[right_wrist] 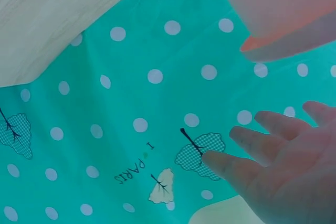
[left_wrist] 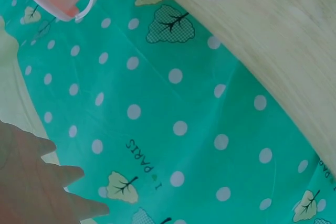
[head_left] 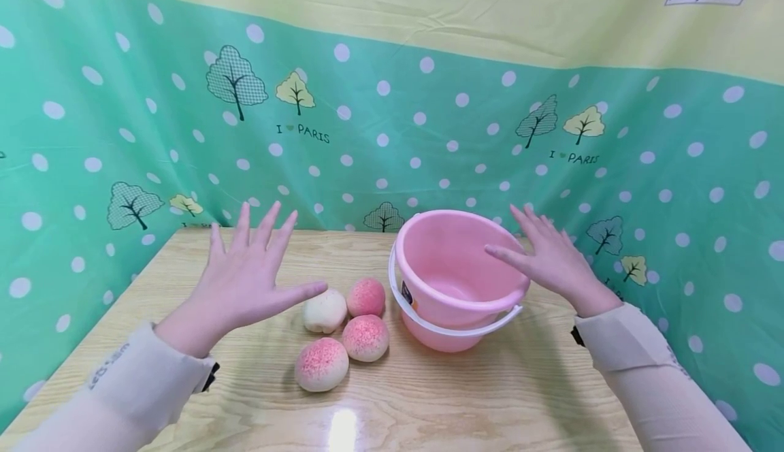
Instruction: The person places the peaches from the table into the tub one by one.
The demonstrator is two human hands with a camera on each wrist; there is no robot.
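Note:
In the head view my left hand (head_left: 243,276) hovers with fingers spread, its thumb tip overlapping a white round bun-like thing (head_left: 324,311). Close by are a pink peach-shaped one (head_left: 366,297) and two white ones with speckled pink tops, one in the middle (head_left: 365,338) and one in front (head_left: 322,365). To their right a pink bucket (head_left: 459,268) stands upright, its white handle (head_left: 456,331) lowered across the front. My right hand (head_left: 554,258) is raised with straight fingers at the bucket's right side, its thumb seen across the rim. Neither hand holds anything.
A light wood tabletop (head_left: 257,397) lies beneath everything. Green polka-dot cloth (head_left: 392,118) with printed trees rises behind it and at both sides, with a yellow band (head_left: 490,9) above. Dark bands show at both cuffs.

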